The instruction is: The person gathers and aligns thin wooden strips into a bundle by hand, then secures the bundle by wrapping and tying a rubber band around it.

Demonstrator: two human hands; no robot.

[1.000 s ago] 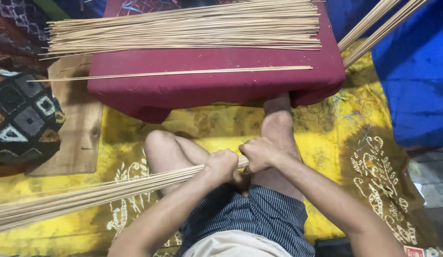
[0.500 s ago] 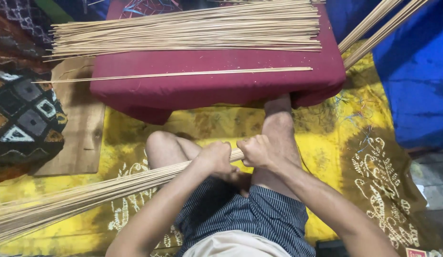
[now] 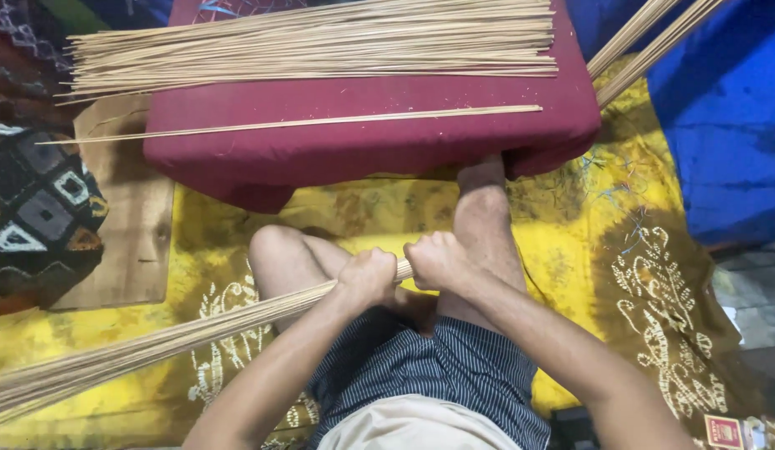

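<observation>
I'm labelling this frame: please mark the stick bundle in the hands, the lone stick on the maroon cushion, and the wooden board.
Stick bundle (image 3: 196, 332), head view: mid-length, left of the hands.
Lone stick (image 3: 304, 123), head view: its middle.
Wooden board (image 3: 136, 225), head view: bare centre.

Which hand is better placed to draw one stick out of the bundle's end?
Right, probably. The right hand grips the bundle of thin sticks at its very end; the left hand clamps it just behind.

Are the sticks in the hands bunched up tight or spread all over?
Bunched tight. The left hand and right hand both grip one bundle of sticks, which fans only slightly toward its far end.
</observation>
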